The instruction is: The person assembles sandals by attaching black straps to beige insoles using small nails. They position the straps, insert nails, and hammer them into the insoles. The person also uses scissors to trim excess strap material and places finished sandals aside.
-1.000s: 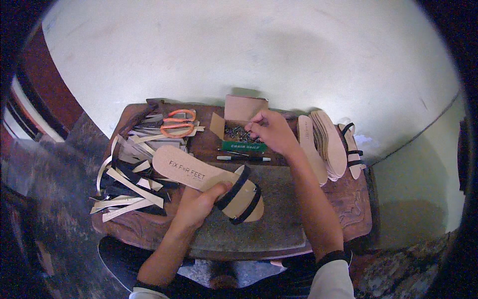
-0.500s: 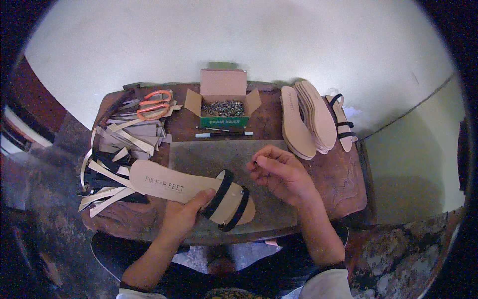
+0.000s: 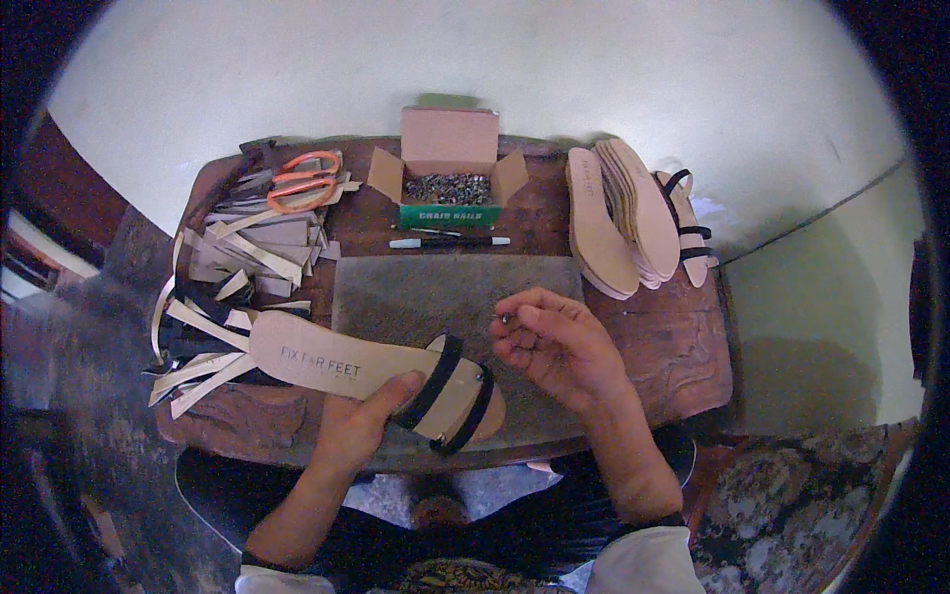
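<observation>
My left hand (image 3: 358, 421) grips a sandal (image 3: 327, 361) at the edge of its middle, thumb on top. The sandal has a beige insole with dark print at the heel and two black straps (image 3: 431, 381) across the front, with shiny nail heads near the strap ends. To the right of it, my right hand (image 3: 554, 346) is raised, thumb and forefinger pinched on a small nail (image 3: 507, 319), mostly hidden by the fingertips. The right hand is apart from the sandal. Beyond both hands an open green box (image 3: 450, 216) holds many small metal nails.
Orange-handled scissors (image 3: 303, 182) lie on cut strips (image 3: 262, 243) at the left. A pen (image 3: 450, 243) lies before the box. Stacked insoles (image 3: 633, 213) and another black-strapped sandal (image 3: 698, 235) are at the back right. A grey mat (image 3: 396, 297) covers the table's (image 3: 673, 356) middle.
The view has tilted slightly, so the table items sit higher in the picture. Both hands keep their hold, with the sandal and the pinched fingers nearly in the same place.
</observation>
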### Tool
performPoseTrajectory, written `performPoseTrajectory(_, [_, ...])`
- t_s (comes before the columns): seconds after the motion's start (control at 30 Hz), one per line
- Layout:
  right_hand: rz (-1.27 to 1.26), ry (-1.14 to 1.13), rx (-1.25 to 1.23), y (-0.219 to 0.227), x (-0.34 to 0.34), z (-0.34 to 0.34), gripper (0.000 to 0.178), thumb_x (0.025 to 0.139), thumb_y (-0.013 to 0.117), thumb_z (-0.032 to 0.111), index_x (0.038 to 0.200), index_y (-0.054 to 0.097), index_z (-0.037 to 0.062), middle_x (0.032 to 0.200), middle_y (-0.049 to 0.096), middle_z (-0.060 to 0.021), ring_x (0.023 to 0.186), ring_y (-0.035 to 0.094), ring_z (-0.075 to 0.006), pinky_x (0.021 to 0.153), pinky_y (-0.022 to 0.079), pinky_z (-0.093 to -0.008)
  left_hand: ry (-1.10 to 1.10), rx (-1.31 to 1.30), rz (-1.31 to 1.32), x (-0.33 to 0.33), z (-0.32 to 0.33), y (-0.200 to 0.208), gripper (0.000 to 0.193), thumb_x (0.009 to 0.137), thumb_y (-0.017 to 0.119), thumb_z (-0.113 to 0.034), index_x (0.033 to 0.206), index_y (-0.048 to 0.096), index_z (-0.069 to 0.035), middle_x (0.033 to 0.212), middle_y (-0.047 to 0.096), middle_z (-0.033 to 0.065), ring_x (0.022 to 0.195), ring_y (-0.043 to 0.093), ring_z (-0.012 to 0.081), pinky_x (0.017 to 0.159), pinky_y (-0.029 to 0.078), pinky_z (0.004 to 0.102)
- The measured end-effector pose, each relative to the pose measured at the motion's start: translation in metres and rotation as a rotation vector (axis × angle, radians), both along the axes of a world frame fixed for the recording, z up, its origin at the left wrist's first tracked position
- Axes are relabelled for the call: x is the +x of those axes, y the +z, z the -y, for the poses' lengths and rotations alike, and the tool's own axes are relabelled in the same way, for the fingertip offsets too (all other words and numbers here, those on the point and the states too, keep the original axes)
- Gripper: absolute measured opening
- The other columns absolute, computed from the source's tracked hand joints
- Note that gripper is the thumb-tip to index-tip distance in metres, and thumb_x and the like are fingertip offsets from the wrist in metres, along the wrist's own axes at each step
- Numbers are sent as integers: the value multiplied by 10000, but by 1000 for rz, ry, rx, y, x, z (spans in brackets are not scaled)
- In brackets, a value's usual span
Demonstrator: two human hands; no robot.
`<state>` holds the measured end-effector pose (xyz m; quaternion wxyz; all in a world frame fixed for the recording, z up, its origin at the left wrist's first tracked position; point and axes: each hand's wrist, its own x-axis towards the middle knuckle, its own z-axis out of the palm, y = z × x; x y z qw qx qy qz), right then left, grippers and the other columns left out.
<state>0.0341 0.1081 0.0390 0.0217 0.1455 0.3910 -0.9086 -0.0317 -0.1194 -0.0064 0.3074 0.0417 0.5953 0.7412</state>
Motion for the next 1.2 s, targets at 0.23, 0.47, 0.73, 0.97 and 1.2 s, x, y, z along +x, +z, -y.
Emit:
performPoseTrajectory(0.23, [-24,57,783,2,3,16,152,857,685,79,996,663,21,976,682,-79,867,655,-161,794,515,-286,-8,20,-32,0,0,3,238,880,684,-136,1081,652,-12,1023,680,76,937,638,157,831,505,292])
performPoseTrajectory(0.47, [-308,117,909,-22,-2,18,128,785,737,53,896,675,36,977,625,-47,888,610,-157,818,496,-309,-26,-12,-157,4,0,8,239,896,672,-126,1101,643,-6,1020,685,70,920,638,133,800,517,274])
performPoseTrajectory(0.73, [-217,118,636,-42,-4,20,144,757,743,12,877,668,33,1063,540,-60,985,551,-161,844,451,-278,-55,-44,-193,9,-4,8,243,896,677,-160,1090,661,-15,1003,693,64,886,645,126,769,517,267])
performPoseTrajectory(0.97, [-183,78,635,-41,-4,27,146,781,714,-1,923,685,18,1054,514,-36,947,542,-123,848,441,-257,-34,-86,-210,7,-4,7,247,891,679,-161,1091,660,-16,996,692,64,898,643,135,775,518,276])
performPoseTrajectory(1.2, [-198,79,732,-41,-5,29,136,778,724,13,904,675,29,1077,524,-42,968,546,-130,867,440,-267,3,-56,-171,6,-5,1,228,895,674,-144,1079,657,-9,991,688,69,896,644,135,778,522,278])
